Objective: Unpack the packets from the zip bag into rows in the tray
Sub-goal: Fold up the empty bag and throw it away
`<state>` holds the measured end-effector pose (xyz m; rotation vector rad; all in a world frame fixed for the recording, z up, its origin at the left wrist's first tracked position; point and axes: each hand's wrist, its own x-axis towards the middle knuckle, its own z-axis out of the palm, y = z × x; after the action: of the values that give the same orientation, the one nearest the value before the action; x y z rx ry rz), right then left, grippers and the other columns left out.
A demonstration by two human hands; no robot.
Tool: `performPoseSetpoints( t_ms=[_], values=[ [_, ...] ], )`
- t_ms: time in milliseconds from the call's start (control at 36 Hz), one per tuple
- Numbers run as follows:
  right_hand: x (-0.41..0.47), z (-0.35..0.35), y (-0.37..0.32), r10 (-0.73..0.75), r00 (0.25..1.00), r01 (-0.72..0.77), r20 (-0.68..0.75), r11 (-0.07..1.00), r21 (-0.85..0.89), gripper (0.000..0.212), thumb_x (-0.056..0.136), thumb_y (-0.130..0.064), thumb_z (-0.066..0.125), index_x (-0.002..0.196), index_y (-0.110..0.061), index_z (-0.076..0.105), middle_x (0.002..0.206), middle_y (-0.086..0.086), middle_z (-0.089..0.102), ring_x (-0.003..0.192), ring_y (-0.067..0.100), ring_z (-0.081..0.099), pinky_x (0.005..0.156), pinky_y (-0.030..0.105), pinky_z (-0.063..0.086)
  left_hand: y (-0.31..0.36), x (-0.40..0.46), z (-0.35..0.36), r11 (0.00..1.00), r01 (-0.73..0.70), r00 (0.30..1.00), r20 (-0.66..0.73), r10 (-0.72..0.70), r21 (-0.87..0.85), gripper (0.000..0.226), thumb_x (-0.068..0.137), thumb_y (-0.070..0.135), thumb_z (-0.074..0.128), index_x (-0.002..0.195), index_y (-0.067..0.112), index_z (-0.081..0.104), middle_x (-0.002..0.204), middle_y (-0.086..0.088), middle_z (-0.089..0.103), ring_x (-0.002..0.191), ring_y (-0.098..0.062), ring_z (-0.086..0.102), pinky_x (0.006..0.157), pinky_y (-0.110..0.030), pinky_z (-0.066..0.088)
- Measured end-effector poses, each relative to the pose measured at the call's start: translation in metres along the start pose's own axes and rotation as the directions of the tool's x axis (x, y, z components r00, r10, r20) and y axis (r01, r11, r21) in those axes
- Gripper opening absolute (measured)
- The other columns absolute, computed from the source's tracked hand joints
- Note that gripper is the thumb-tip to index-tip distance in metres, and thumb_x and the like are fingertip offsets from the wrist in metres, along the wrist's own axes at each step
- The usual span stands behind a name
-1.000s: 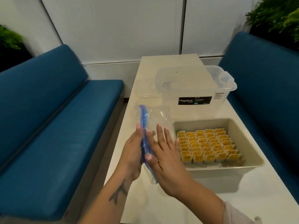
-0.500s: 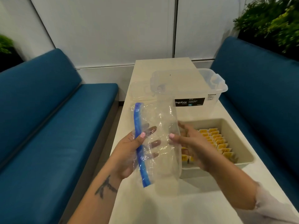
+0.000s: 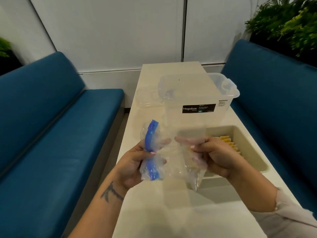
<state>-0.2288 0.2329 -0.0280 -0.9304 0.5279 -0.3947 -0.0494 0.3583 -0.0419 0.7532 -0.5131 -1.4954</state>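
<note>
A clear zip bag (image 3: 173,158) with a blue zip strip is held crumpled above the table between both hands; it looks empty. My left hand (image 3: 137,162) grips its blue zip end. My right hand (image 3: 212,155) grips the bag's other end, fingers curled into the plastic. Behind my right hand sits the beige tray (image 3: 253,152). Yellow packets (image 3: 229,143) stand in rows inside it, mostly hidden by my right hand.
A clear Megabox storage box (image 3: 199,102) stands on the white table (image 3: 154,212) behind the tray, its lid (image 3: 147,98) lying to the left. Blue benches (image 3: 51,134) flank the table on both sides. Plants are at the far right.
The bag went from spread flat to bunched up. My right hand closed on its right end and my left hand's grip on the zip end tightened; the view shifted slightly.
</note>
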Motion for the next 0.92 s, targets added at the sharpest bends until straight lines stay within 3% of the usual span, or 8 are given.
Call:
performPoseSetpoints(
  t_ms=[139, 250, 333, 417, 556, 639, 778, 917],
  values=[
    [0.003, -0.001, 0.012, -0.104, 0.994, 0.105, 0.013, 0.994, -0.03, 0.036, 0.072, 0.021, 0.044, 0.051, -0.001, 0.063, 0.09, 0.014, 0.073, 0.069, 0.024, 0.066, 0.058, 0.027, 0.056, -0.006, 0.005, -0.005, 0.976, -0.054, 0.988, -0.156, 0.021, -0.211, 0.033, 0.06, 0.0, 0.082, 0.091, 0.008, 0.076, 0.106, -0.012, 0.069, 0.079, -0.022, 0.071, 0.057, -0.024, 0.058],
    [0.0, -0.002, 0.017, -0.211, 0.964, 0.245, 0.164, 0.942, -0.229, 0.052, 0.051, -0.001, 0.049, 0.097, -0.005, 0.073, 0.113, 0.01, 0.068, 0.104, 0.021, 0.065, 0.087, 0.026, 0.052, -0.002, 0.007, -0.002, 0.902, -0.085, 0.961, -0.275, -0.038, -0.424, 0.039, 0.057, -0.015, 0.074, 0.094, -0.002, 0.07, 0.09, -0.018, 0.07, 0.066, -0.025, 0.071, 0.049, -0.025, 0.057],
    [-0.002, 0.003, 0.019, -0.28, 0.951, 0.295, 0.127, 0.713, -0.636, 0.071, 0.055, -0.008, 0.068, 0.121, -0.031, 0.054, 0.126, -0.013, 0.058, 0.118, 0.011, 0.055, 0.098, 0.017, 0.043, 0.0, 0.008, 0.0, 0.82, -0.14, 0.942, -0.329, -0.062, -0.555, 0.023, 0.091, 0.005, 0.048, 0.107, -0.003, 0.062, 0.096, -0.021, 0.068, 0.067, -0.029, 0.071, 0.054, -0.029, 0.059],
    [0.003, 0.017, 0.02, -0.412, 0.911, 0.269, 0.023, 0.552, -0.789, 0.096, 0.052, -0.019, 0.092, 0.125, -0.047, 0.037, 0.116, -0.031, 0.046, 0.108, -0.018, 0.045, 0.083, -0.004, 0.034, -0.001, 0.01, 0.002, 0.793, -0.144, 0.942, -0.327, -0.073, -0.592, 0.032, 0.094, 0.009, 0.041, 0.12, 0.002, 0.058, 0.104, -0.02, 0.065, 0.071, -0.031, 0.071, 0.053, -0.031, 0.058],
    [0.019, 0.032, 0.027, -0.637, 0.738, 0.331, -0.221, 0.628, -0.704, 0.07, 0.045, -0.04, 0.09, 0.107, -0.032, 0.058, 0.093, -0.003, 0.063, 0.086, 0.008, 0.06, 0.074, 0.025, 0.052, -0.01, 0.012, 0.011, 0.798, -0.145, 0.948, -0.313, -0.056, -0.585, 0.046, 0.086, 0.0, 0.04, 0.131, 0.0, 0.048, 0.112, -0.025, 0.063, 0.083, -0.035, 0.07, 0.059, -0.034, 0.06],
    [0.026, 0.038, 0.025, -0.706, 0.645, 0.346, -0.293, 0.611, -0.712, 0.04, 0.055, -0.041, 0.087, 0.074, -0.019, 0.059, 0.066, -0.004, 0.06, 0.06, 0.009, 0.051, 0.058, 0.027, 0.047, -0.015, 0.009, 0.019, 0.848, -0.152, 0.952, -0.306, -0.013, -0.508, 0.047, 0.084, 0.004, 0.045, 0.13, -0.004, 0.046, 0.117, -0.025, 0.061, 0.094, -0.033, 0.067, 0.078, -0.039, 0.058],
    [0.031, 0.04, 0.025, -0.765, 0.573, 0.36, -0.294, 0.557, -0.749, 0.043, 0.062, -0.039, 0.084, 0.06, -0.015, 0.049, 0.055, -0.006, 0.048, 0.051, 0.004, 0.036, 0.049, 0.022, 0.037, -0.021, 0.003, 0.028, 0.993, -0.087, 0.92, -0.39, 0.051, -0.077, 0.047, 0.07, 0.035, 0.065, 0.112, 0.015, 0.062, 0.106, -0.008, 0.066, 0.103, -0.033, 0.064, 0.084, -0.047, 0.054],
    [0.033, 0.038, 0.029, -0.777, 0.581, 0.358, -0.242, 0.512, -0.781, 0.03, 0.069, -0.023, 0.08, 0.065, -0.007, 0.055, 0.056, 0.006, 0.054, 0.053, 0.006, 0.037, 0.048, 0.033, 0.039, -0.02, 0.003, 0.027, 0.867, 0.017, 0.855, -0.457, 0.246, 0.498, 0.072, 0.049, 0.054, 0.07, 0.112, 0.023, 0.057, 0.109, 0.001, 0.064, 0.1, -0.019, 0.063, 0.08, -0.035, 0.054]
  ],
)
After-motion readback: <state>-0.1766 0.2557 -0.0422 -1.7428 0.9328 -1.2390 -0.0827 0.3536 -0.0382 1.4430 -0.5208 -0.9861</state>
